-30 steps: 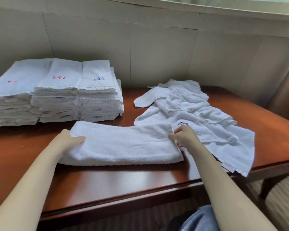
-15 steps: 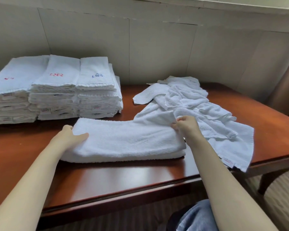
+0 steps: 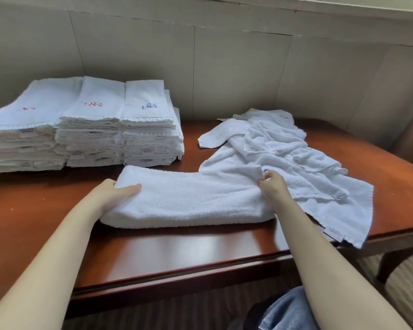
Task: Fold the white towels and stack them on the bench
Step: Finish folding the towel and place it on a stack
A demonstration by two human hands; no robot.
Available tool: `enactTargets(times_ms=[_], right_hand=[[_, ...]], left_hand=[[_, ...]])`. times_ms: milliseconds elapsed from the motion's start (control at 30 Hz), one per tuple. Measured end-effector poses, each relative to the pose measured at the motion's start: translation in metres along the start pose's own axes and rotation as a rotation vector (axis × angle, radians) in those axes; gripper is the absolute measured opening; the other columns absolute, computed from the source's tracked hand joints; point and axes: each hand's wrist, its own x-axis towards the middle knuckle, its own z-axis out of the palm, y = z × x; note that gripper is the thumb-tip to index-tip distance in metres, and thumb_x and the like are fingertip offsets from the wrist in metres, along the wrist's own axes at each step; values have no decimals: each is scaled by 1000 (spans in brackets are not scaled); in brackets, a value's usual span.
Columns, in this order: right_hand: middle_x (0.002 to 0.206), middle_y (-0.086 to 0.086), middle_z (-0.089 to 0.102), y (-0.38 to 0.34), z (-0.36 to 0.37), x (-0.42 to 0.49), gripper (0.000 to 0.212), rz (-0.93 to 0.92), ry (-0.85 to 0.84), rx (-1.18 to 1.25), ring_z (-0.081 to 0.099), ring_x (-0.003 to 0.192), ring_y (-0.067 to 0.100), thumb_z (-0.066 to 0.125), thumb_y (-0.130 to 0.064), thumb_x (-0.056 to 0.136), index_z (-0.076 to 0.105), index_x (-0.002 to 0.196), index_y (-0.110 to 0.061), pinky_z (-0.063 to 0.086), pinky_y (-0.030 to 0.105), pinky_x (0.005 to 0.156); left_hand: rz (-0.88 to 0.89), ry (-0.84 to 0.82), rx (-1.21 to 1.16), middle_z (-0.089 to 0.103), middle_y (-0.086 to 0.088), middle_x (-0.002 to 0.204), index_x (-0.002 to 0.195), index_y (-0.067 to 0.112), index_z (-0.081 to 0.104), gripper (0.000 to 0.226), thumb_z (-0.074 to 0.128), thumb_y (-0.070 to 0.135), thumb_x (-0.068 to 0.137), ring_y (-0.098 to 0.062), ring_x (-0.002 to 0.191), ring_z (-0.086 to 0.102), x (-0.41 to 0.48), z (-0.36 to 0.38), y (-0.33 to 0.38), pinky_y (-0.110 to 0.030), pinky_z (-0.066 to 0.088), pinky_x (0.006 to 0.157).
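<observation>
A long folded white towel [image 3: 191,198] lies across the middle of the brown wooden bench [image 3: 45,225]. My left hand [image 3: 116,190] grips its left end, thumb on top. My right hand [image 3: 271,184] pinches its right end, where a corner is lifted a little. Behind and to the right lies a heap of unfolded white towels [image 3: 293,160], one hanging over the front edge. Three stacks of folded white towels [image 3: 88,129] with red and blue embroidery stand at the back left.
A pale panelled wall [image 3: 224,67] rises directly behind the bench. The bench's front edge [image 3: 200,270] runs below my forearms. A striped carpet and a blue denim knee [image 3: 286,313] show beneath it. A bench leg [image 3: 389,260] stands at the right.
My right hand has taken up the towel's right end and lifted its corner slightly. My left hand stays on the left end. The camera has tilted down a little.
</observation>
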Motion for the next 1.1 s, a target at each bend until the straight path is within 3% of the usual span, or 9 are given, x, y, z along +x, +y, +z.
enactTargets(times_ms=[133, 267, 433, 567, 633, 700, 833, 1000, 1100], right_hand=[[75, -1, 44, 2, -1, 2, 24, -25, -26, -45, 43, 80, 20, 48, -5, 91, 39, 73, -18, 31, 29, 60], [94, 6, 46, 3, 0, -1, 1, -118, -56, -237, 45, 90, 27, 43, -8, 95, 42, 95, -8, 29, 31, 69], [128, 19, 41, -3, 9, -20, 34, -196, 153, -708, 50, 109, 38, 41, -13, 98, 36, 131, -6, 37, 38, 78], [123, 15, 50, -29, 25, -37, 39, -520, 301, -784, 49, 108, 35, 47, -1, 86, 50, 125, -7, 38, 38, 84], [124, 13, 55, -44, 42, -48, 28, -756, 156, -629, 52, 112, 33, 48, -12, 93, 57, 119, -6, 37, 38, 87], [144, 11, 42, -47, 64, -58, 39, -856, -79, -631, 37, 134, 28, 41, -30, 99, 49, 133, -14, 29, 41, 106], [160, 1, 11, -32, 88, -54, 51, -623, -379, -759, 3, 147, 24, 20, -48, 100, 25, 147, -30, -1, 45, 116], [159, 1, 15, -38, 86, -49, 51, -620, -415, -810, 7, 147, 24, 19, -46, 101, 29, 147, -26, 0, 47, 117], [145, 7, 40, -54, 83, -72, 43, -681, -447, -741, 30, 137, 28, 24, -42, 102, 46, 130, -18, 22, 48, 111]], left_hand=[[12, -16, -29, 66, -6, 104, 115, 10, 58, 63, 69, 57, 75, -24, 90, 64, -1, -1, -1, -39, 50, 88], [11, -38, -46, 65, -7, 109, 114, 9, 57, 59, 71, 51, 75, -25, 94, 63, -4, 0, 1, -41, 49, 93], [-55, -50, -96, 64, -15, 106, 117, -2, 54, 58, 78, 28, 74, -28, 89, 63, -8, 2, 7, -37, 51, 82], [-115, -76, -217, 69, -18, 98, 108, -2, 60, 45, 79, 18, 73, -34, 89, 67, -14, -2, 8, -43, 53, 86], [-132, -92, -269, 69, -18, 98, 108, -1, 61, 40, 78, 14, 75, -34, 89, 67, -16, -3, 8, -42, 54, 83], [-138, -109, -306, 70, -19, 98, 109, 0, 61, 38, 76, 11, 76, -34, 88, 67, -17, -4, 7, -37, 54, 75], [-121, -113, -319, 70, -17, 99, 109, 0, 61, 38, 76, 13, 77, -31, 88, 67, -20, -8, 6, -33, 53, 70], [-93, -124, -434, 71, -16, 96, 111, 0, 61, 33, 69, 16, 83, -27, 80, 67, -30, -16, 11, -30, 51, 64], [-61, -164, -544, 71, -18, 102, 113, 4, 61, 33, 63, 21, 85, -31, 90, 67, -41, -20, 22, -36, 51, 76]])
